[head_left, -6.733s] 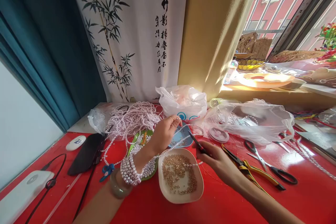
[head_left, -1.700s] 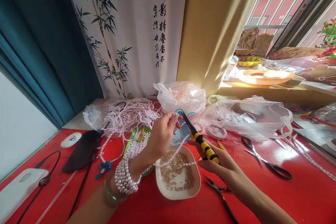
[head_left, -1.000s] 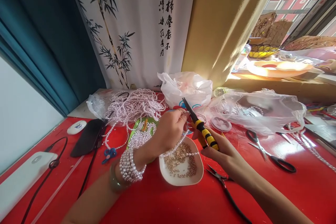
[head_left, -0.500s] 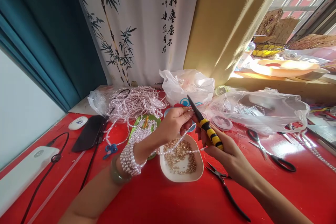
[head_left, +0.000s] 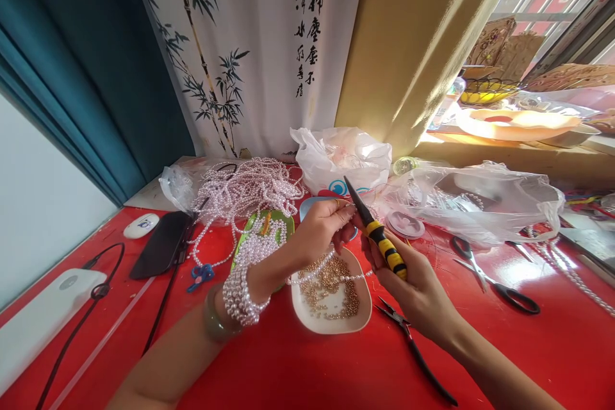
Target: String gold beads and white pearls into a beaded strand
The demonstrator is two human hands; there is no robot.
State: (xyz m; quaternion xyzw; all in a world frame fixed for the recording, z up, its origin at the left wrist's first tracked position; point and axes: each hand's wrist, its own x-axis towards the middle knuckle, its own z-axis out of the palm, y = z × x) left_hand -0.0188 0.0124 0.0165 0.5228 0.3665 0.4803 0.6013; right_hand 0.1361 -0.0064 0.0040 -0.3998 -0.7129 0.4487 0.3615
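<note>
Where the green tray (head_left: 290,224) ended on the left, your left hand (head_left: 317,234) stretched to the far right, its thumb and fingertips pinched together on the strand (head_left: 317,273), as far as could be told; the exact bit between them was too small to make out. From that pinch the strand sagged to the near side, over the bowl (head_left: 331,327), one length running left to your wrist and another right, toward your other hand. Farther right, your right hand (head_left: 416,275) was wrapped around the pliers (head_left: 377,229), whose jaws looked together.

The relation that seemed to matter was this: the pliers' long axis slanted from near right to far left, so the tip stood on the far side of your left fingertips. The pinched part lay just left of the jaws, alongside rather than ahead of the tip; contact could not be told. Your left hand was the nearer to it. The spare pliers (head_left: 404,325) lay right of the bowl.
</note>
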